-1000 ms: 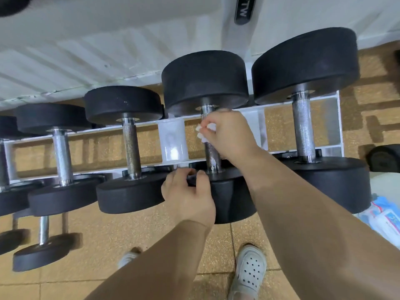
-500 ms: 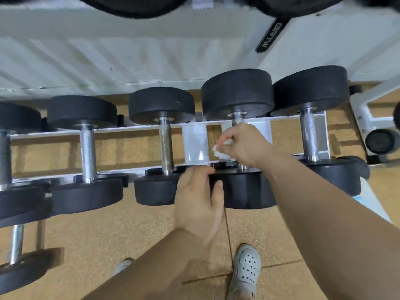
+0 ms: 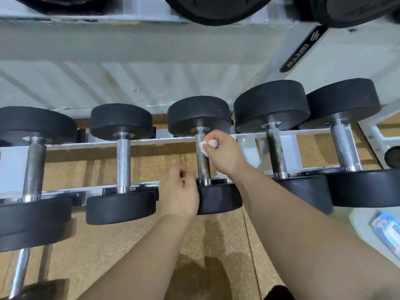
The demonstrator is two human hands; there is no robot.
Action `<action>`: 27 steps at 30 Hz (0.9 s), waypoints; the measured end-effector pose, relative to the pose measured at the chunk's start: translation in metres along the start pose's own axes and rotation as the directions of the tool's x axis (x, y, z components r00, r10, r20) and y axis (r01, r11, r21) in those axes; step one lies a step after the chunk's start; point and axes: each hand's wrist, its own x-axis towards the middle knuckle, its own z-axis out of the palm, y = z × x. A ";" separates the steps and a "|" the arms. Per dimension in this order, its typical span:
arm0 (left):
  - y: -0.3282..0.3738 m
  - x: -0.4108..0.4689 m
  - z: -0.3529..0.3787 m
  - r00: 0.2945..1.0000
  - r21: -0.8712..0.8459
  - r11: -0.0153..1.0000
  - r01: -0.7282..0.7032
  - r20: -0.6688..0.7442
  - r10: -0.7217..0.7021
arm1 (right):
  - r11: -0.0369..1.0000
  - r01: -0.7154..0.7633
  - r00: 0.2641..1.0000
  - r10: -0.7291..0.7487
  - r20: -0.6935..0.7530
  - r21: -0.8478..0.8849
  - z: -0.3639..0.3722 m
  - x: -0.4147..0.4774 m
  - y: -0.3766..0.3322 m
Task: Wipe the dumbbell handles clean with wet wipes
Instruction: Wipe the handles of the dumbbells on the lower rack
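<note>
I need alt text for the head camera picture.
A right hand presses a white wipe against the metal handle of a dumbbell on a white rack; the left hand touches its near black end.

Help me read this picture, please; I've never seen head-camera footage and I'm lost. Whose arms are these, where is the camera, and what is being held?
There is no machine here. The arms belong to a person wearing a wide-angle camera on the head, so you look forward and down past their own arms. In front is a white rack holding black dumbbells above a brown floor. The right hand pinches a crumpled white wipe against the metal handle of the middle dumbbell. The left hand lies against that dumbbell's near weight with its fingers curled; whether it really grips is hard to tell. At the lower right edge lies a blue and white packet, probably the wet wipes.
</note>
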 end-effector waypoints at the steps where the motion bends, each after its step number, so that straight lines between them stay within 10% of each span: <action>1: 0.000 0.003 0.004 1.000 -0.018 1.000 0.014 0.000 -0.014 | 0.999 0.033 0.999 -0.033 -0.018 -0.009 0.001 0.006 -0.001; 11: -0.013 0.007 0.012 0.990 -0.095 0.987 -0.131 -0.067 0.125 | 0.928 0.300 0.946 -0.259 0.193 -0.222 -0.006 -0.011 0.011; 19: -0.007 0.001 0.009 0.991 -0.152 0.982 -0.114 -0.081 0.103 | 0.973 0.174 0.983 -0.181 -0.032 -0.152 0.004 0.006 -0.008; 24: -0.007 0.001 0.008 0.988 -0.194 0.971 -0.142 -0.088 0.127 | 0.905 0.286 0.915 -0.159 0.371 -0.316 -0.018 -0.017 0.004; 27: -0.009 0.002 0.009 0.985 -0.214 0.965 -0.155 -0.110 0.133 | 0.911 0.301 0.927 -0.211 0.309 -0.282 -0.016 -0.008 0.002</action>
